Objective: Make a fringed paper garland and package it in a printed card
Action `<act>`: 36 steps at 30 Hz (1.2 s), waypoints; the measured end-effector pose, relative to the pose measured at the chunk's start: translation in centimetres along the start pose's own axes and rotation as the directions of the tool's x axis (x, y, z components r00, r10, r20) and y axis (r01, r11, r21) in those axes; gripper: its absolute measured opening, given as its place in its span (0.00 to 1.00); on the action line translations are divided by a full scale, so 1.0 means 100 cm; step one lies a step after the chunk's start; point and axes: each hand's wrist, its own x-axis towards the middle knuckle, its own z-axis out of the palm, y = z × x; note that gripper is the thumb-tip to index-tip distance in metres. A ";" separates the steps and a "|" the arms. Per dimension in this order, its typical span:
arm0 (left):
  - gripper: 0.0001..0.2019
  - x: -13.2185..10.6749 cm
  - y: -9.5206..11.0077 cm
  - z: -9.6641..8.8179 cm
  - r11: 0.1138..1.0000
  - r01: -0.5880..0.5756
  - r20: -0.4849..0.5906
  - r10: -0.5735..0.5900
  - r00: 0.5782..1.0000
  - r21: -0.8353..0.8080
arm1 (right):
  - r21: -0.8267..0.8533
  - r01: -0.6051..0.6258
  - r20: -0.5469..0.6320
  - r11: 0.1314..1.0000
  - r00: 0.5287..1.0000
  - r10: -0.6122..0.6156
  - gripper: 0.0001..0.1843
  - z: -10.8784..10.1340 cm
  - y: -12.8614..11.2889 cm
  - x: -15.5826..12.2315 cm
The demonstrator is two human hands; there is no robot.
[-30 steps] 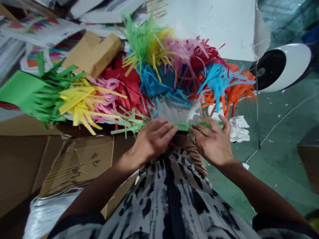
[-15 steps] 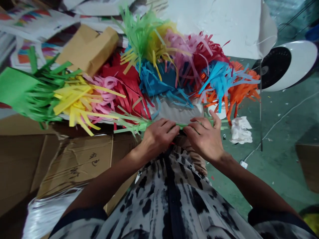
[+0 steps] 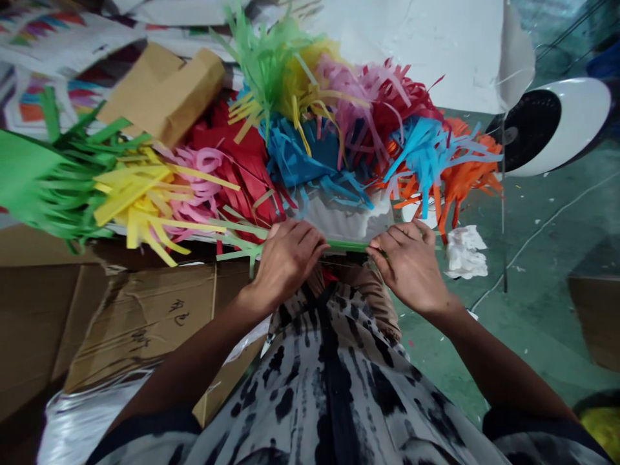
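A narrow twisted roll of light green tissue paper [image 3: 347, 245] stretches level between my two hands, close to the front of my body. My left hand [image 3: 289, 255] is closed around its left part, and loose fringe strips [image 3: 239, 242] stick out to the left of that hand. My right hand [image 3: 409, 258] grips the right end, thumb and fingers pressed together. Just beyond the roll lies a whitish sheet [image 3: 349, 216]. Behind it are piled fringed tissue bundles: blue [image 3: 307, 152], red [image 3: 237, 155], yellow [image 3: 140, 187], pink [image 3: 201, 174] and orange [image 3: 465, 171].
Dark green fringed paper [image 3: 68, 187] lies at the far left, near a brown paper packet [image 3: 165, 97]. Cardboard boxes [image 3: 145, 316] stand below on the left. On the floor at right are crumpled white paper [image 3: 465, 252], a cable [image 3: 518, 248] and a black-and-white round object [image 3: 557, 129].
My hands have moved apart, and more of the green roll shows between them. The fingers of my right hand have curled in tighter.
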 end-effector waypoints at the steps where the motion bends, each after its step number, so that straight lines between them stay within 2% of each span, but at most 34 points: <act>1: 0.09 0.002 -0.003 -0.002 1.000 0.017 0.028 -0.018 0.999 0.012 | 0.005 -0.007 0.029 1.000 1.000 0.007 0.11 -0.002 0.000 0.002; 7: 0.13 0.010 -0.016 -0.007 0.999 0.002 0.101 -0.007 0.995 0.049 | -0.013 -0.013 0.127 1.000 0.992 0.014 0.10 -0.006 0.002 0.011; 12: 0.12 0.011 -0.017 -0.008 0.999 -0.004 0.100 0.000 0.995 0.042 | -0.069 -0.022 0.111 0.997 0.993 0.030 0.11 -0.008 0.000 0.013; 14: 0.09 0.011 -0.014 -0.007 0.999 -0.025 0.046 0.023 0.999 0.033 | -0.112 -0.047 0.034 0.993 0.998 0.051 0.10 -0.007 -0.005 0.011; 15: 0.08 0.012 -0.012 -0.005 0.997 -0.067 0.010 0.067 0.998 0.023 | -0.127 -0.046 -0.021 0.991 0.999 0.043 0.09 -0.005 -0.008 0.009; 17: 0.12 0.012 -0.005 0.000 0.980 -0.197 -0.042 0.197 0.979 0.002 | -0.134 0.008 -0.142 0.991 0.990 -0.027 0.07 0.001 -0.014 0.004; 20: 0.15 0.010 0.003 0.008 0.943 -0.332 -0.013 0.332 0.943 0.007 | -0.132 0.137 -0.283 0.982 0.944 -0.169 0.12 0.012 -0.017 -0.007; 23: 0.15 -0.001 -0.005 0.005 0.952 -0.303 0.033 0.303 0.953 0.028 | -0.159 0.160 -0.335 0.974 0.919 -0.206 0.14 0.017 -0.011 -0.017; 26: 0.14 -0.016 -0.025 -0.011 0.972 -0.228 0.010 0.227 0.974 0.065 | -0.166 0.138 -0.344 0.977 0.920 -0.188 0.11 0.014 0.000 -0.024; 28: 0.12 -0.021 -0.035 -0.022 0.982 -0.159 -0.065 0.167 0.984 0.105 | -0.129 0.119 -0.311 0.985 0.938 -0.154 0.10 0.010 0.004 -0.025; 30: 0.11 -0.021 -0.035 -0.028 0.987 -0.111 -0.142 0.127 0.982 0.117 | -0.076 0.105 -0.262 0.992 0.958 -0.121 0.11 0.006 0.005 -0.024; 33: 0.12 -0.009 -0.017 -0.019 0.984 -0.173 -0.151 0.177 0.973 0.039 | -0.038 0.097 -0.220 0.995 0.970 -0.103 0.12 0.002 0.003 -0.020; 36: 0.12 0.007 0.001 0.002 0.964 -0.263 -0.058 0.261 0.964 -0.029 | -0.018 0.088 -0.163 0.996 0.983 -0.089 0.11 -0.003 0.001 -0.018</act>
